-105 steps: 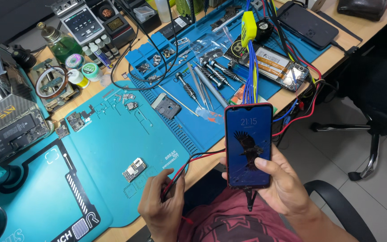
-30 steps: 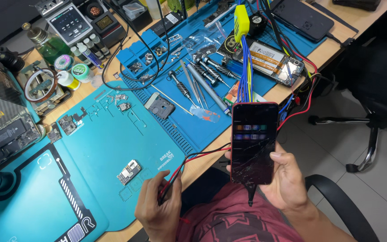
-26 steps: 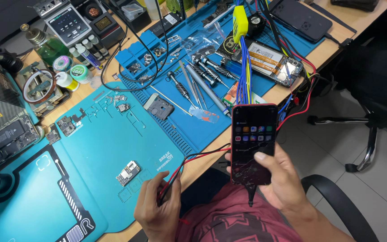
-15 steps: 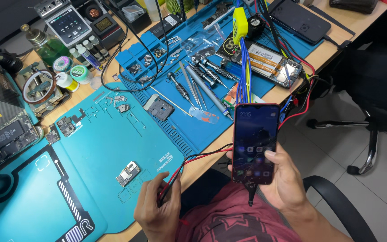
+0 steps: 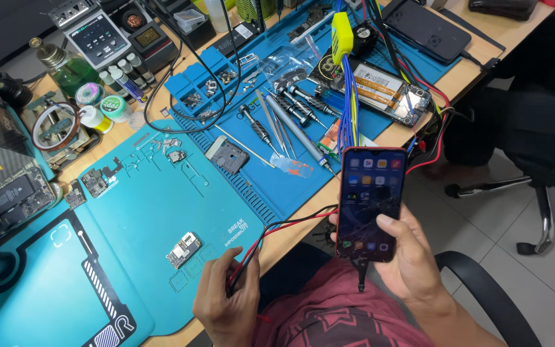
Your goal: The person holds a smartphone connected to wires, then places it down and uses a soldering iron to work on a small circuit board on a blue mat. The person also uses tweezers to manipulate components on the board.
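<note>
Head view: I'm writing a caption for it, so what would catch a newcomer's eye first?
The lit phone with its cracked screen, held up in the right hand off the desk's near edge. Next, the red and black wires pinched in the left hand, and the teal mat and blue mat strewn with screwdrivers and small parts.
</note>
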